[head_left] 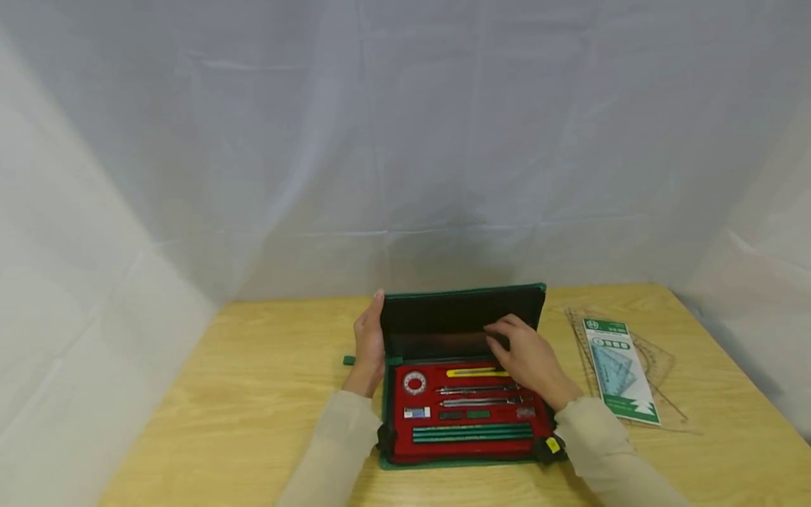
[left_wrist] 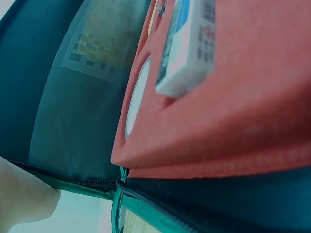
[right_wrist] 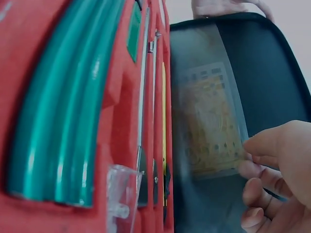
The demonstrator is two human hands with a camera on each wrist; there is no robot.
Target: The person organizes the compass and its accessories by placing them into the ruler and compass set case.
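A green zip case stands open on the table, its dark lid (head_left: 443, 310) raised. My left hand (head_left: 369, 341) grips the lid's left edge, thumb on top. Inside the lid is a clear pocket (left_wrist: 63, 126) with a yellowish drawing template (right_wrist: 209, 116) behind the film. At the pocket's mouth, the thumb and forefinger of my right hand (right_wrist: 277, 170) pinch the template's edge. Below, the red tray (head_left: 465, 454) holds a yellow cutter (head_left: 469, 373), metal compasses (head_left: 475, 403), green pencils (head_left: 472, 433), an eraser (head_left: 417, 412) and a white round disc (head_left: 415, 382).
Right of the case lies a green-and-white ruler packet (head_left: 621, 373) on top of clear set squares (head_left: 659, 359). The wooden table (head_left: 253, 408) runs back to a pale hanging sheet (head_left: 412, 176), with sheets at both sides too.
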